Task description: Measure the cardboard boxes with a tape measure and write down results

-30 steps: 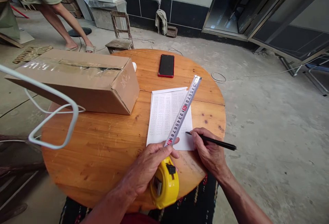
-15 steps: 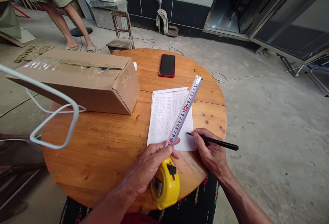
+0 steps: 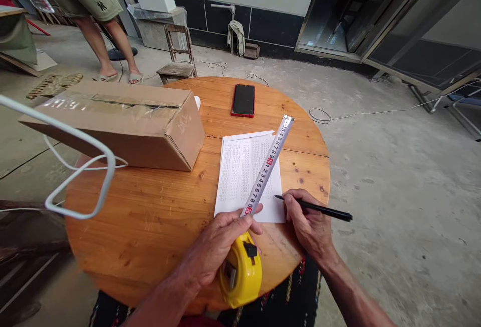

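In my left hand (image 3: 221,242) is a yellow tape measure (image 3: 246,277), its case below my fingers and its numbered blade pinched near the 20 mark. The blade stretches up and to the right across a sheet of paper (image 3: 235,177) covered in handwritten columns. My right hand (image 3: 310,222) grips a black pen (image 3: 326,212). The pen's tip is at the lower right of the sheet; I cannot tell whether it touches. Both hands are over the near part of a round wooden table (image 3: 150,227).
A taped cardboard box (image 3: 150,126) occupies the table's left side, with a bent white tube (image 3: 107,177) in front. A red-edged phone (image 3: 243,100) lies at the back. Beyond stand a small wooden chair (image 3: 178,68) and a person in shorts (image 3: 90,6).
The view has shifted slightly, so the table items appear a little lower. Both hands keep their holds, and the pen tip sits slightly farther right.
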`<state>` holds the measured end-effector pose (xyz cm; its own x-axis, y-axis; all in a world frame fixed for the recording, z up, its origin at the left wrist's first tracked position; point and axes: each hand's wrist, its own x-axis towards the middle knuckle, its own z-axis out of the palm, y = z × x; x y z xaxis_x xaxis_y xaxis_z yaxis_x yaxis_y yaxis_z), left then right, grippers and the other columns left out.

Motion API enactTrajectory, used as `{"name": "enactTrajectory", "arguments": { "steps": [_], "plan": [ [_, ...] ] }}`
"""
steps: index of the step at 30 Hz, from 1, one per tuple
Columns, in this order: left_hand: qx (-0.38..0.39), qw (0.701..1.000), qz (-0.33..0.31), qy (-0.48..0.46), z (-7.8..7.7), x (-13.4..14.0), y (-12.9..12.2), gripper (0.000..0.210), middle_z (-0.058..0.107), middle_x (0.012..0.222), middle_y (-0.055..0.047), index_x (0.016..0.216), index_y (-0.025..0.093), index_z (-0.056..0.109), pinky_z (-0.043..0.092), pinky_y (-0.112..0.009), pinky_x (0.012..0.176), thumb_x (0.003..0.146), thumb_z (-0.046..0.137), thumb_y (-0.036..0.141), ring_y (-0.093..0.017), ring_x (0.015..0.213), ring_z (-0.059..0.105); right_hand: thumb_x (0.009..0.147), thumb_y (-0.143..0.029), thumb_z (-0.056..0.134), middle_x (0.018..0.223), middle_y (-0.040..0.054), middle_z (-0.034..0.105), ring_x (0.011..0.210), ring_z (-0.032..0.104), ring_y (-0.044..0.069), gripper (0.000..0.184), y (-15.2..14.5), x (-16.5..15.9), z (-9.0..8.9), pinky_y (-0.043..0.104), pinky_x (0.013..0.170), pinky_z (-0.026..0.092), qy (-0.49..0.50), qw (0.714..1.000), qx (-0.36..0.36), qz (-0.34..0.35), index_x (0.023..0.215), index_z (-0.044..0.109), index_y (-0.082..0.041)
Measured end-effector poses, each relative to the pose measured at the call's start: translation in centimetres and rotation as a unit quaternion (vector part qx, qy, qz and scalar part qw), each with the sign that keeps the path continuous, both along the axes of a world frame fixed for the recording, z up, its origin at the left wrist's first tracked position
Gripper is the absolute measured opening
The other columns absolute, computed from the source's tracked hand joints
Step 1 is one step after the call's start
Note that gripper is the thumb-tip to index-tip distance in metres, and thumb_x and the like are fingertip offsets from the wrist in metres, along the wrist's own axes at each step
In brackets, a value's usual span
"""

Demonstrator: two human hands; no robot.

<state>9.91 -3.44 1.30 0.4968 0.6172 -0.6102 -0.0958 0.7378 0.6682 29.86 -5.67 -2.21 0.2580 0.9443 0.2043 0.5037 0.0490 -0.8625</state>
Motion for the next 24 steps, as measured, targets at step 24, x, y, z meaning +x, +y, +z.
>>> {"name": "enactTrajectory", "arguments": {
  "steps": [24],
  "plan": [
    [0.064, 0.997, -0.035, 0.039, -0.47, -0.21, 0.08, 0.031, 0.070, 0.111, -0.015, 0.079, 0.014, 0.069, 0.044, -0.030, 0.077, 0.086, 0.056, 0.042, -0.021, 0.084, 0.063, 0.090, -0.030, 0.052, 0.060, -0.0017, 0.056, 0.053, 0.051, 0.010, 0.019, 0.07, -0.13, -0.17, 0.023, 0.051, 0.041, -0.029, 0.999, -0.019, 0.005, 0.080, 0.062, -0.018]
  ]
}}
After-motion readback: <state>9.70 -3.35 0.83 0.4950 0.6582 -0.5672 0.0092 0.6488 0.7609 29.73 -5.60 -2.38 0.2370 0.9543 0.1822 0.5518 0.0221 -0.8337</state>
